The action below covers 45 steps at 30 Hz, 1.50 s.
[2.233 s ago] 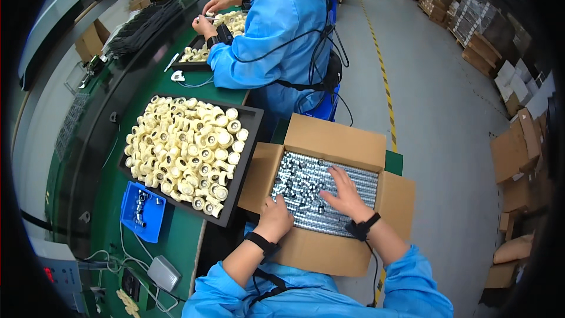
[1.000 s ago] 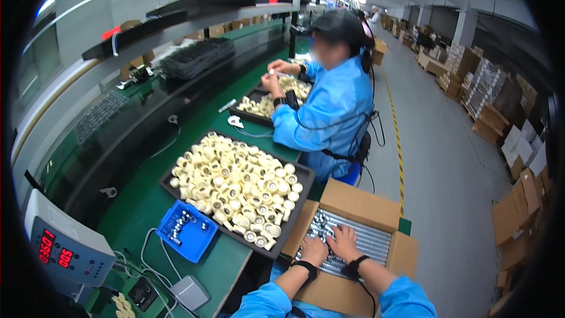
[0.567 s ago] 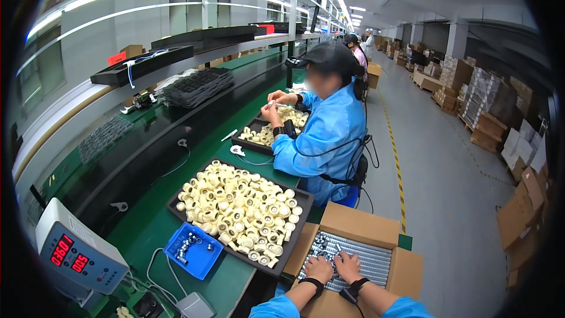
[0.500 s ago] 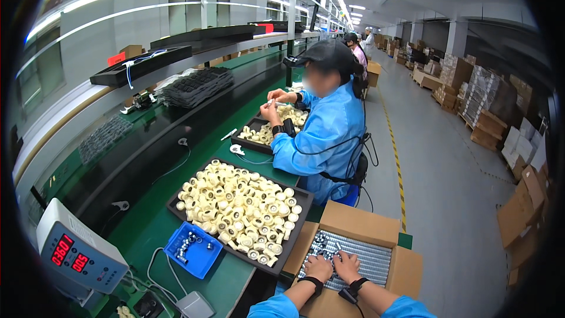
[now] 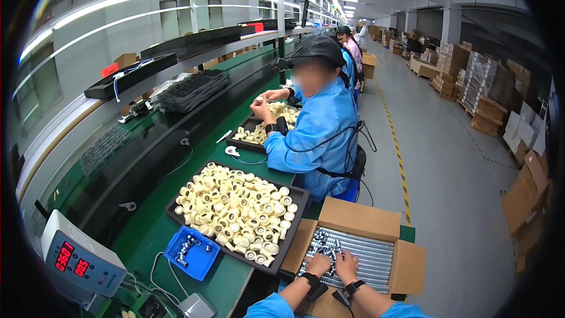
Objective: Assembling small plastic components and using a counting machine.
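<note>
An open cardboard box (image 5: 410,268) at the lower right holds rows of small shiny metal cylinders (image 5: 368,259), with loose, jumbled ones at its left side. Both my hands are down among these loose pieces, close side by side. My left hand (image 5: 318,264) has its fingers bent down into them, and its fingertips are partly hidden. Beside it, my right hand (image 5: 346,266) curls its fingers around some of the pieces; exactly how many is hidden. Dark bands with small boxes sit on both wrists.
Left of the box, a black tray (image 5: 299,200) heaped with cream plastic fittings (image 5: 235,206) lies on the green bench. A blue bin (image 5: 203,266) holds a few metal cylinders. A grey device with red digits (image 5: 82,256) stands at the left. A co-worker (image 5: 312,123) sits beyond the tray.
My right hand's fingers have drawn in from a wider spread, and my hands have shifted slightly among the cylinders. The co-worker has turned a little. The whole view has shifted slightly.
</note>
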Each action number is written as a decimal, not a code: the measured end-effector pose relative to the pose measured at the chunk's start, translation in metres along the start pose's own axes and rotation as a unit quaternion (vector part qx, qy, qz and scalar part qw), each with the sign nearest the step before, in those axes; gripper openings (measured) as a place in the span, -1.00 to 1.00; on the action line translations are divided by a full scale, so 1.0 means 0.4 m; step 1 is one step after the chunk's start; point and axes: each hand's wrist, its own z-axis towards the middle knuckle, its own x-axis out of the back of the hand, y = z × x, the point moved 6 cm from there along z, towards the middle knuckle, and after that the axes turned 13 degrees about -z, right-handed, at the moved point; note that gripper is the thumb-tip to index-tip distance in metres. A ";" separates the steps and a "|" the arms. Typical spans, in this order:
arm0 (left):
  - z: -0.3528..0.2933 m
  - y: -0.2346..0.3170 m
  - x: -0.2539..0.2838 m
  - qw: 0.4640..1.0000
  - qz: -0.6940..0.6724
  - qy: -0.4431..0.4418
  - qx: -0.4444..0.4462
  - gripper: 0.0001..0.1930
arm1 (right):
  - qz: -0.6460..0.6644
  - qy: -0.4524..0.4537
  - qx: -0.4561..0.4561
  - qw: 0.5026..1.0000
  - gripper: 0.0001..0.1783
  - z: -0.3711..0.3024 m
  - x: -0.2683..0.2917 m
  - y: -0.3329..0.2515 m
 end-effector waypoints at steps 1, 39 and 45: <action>0.024 -0.020 -0.003 0.999 -0.021 0.014 -0.021 -0.32 | 0.017 0.004 0.016 1.000 -0.46 0.010 -0.017 0.016; -0.014 0.008 -0.156 0.797 -0.596 -0.097 0.018 -0.81 | 0.132 0.186 0.231 0.946 -0.77 -0.059 0.054 -0.061; -0.046 0.058 -0.143 0.829 -0.554 -0.068 -0.023 -0.79 | 0.131 0.211 0.256 0.934 -0.73 -0.037 0.064 -0.029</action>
